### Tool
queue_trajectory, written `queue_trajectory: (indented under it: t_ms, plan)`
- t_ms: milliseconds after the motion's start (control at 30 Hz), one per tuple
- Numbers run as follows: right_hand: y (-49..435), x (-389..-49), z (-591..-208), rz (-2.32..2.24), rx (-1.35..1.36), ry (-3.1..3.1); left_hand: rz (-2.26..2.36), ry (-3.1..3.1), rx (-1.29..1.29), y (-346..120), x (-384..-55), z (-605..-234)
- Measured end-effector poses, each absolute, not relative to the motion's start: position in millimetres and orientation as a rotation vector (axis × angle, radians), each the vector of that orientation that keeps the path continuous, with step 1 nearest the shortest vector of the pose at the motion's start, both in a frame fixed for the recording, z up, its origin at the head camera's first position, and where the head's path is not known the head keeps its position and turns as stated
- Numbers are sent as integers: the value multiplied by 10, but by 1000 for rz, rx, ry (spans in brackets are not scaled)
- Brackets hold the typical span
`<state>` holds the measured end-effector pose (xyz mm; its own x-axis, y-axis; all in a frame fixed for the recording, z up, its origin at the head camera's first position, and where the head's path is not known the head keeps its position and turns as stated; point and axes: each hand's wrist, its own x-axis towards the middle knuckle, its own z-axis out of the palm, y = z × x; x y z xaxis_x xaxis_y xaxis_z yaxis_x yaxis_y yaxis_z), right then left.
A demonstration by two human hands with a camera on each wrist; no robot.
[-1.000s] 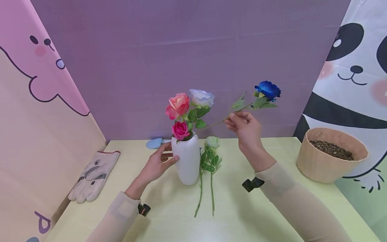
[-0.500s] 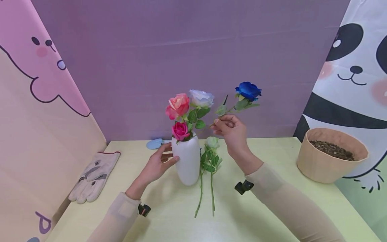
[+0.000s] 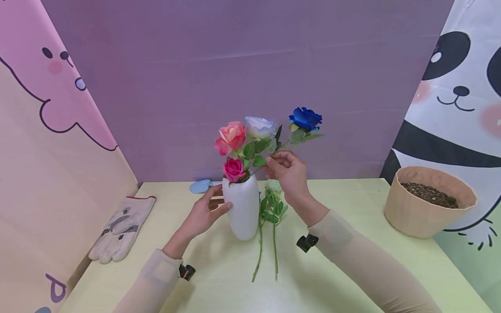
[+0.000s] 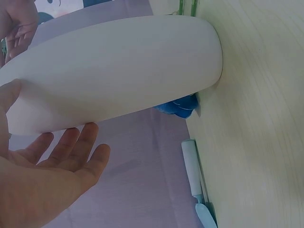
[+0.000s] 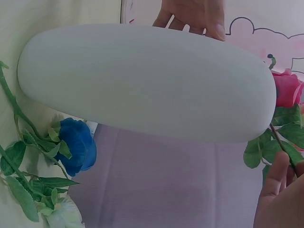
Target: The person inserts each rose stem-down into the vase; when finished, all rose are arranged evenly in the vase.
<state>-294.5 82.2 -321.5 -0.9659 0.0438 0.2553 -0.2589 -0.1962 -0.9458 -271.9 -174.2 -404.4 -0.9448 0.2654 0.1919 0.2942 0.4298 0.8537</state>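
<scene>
Near the middle of my pale yellow worktop, a smooth, white, elongated vase stands upright, long axis vertical, mouth upward. My left hand grasps its side, thumb in front. With the fingers of my right hand, just right of the mouth, I pinch a deep-blue rose with green leaves by its thin stem. Its long axis slants: bloom up and rightward, lower end down-left at the vase's mouth; how deep it reaches, I cannot tell. A coral-pink rose, a magenta rose and a pale lilac-white rose make 3 blooms above the vase. Beside it lie 2 long-stemmed flowers, stems pointing towards me.
</scene>
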Motion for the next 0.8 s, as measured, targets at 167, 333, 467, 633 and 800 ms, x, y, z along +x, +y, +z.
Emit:
queue_trajectory:
  t_ms: [167, 333, 467, 633, 800]
  plan:
    - [810, -2953, -3199, 2292, 211, -1819, -1589, -2626, -524, -1749, -2723, -4047]
    - [817, -2997, -3206, 2335, 183, -1745, -1585, -2625, -532, -1755, -2728, -4052]
    - [815, -3019, -3208, 2377, 168, -1713, -1584, -2627, -534, -1750, -2730, -4053]
    - [790, -3057, -3226, 2380, 199, -1717, -1581, -2636, -527, -1741, -2718, -4034]
    - [739, -3075, -3245, 2340, 264, -1762, -1581, -2635, -518, -1727, -2707, -4011]
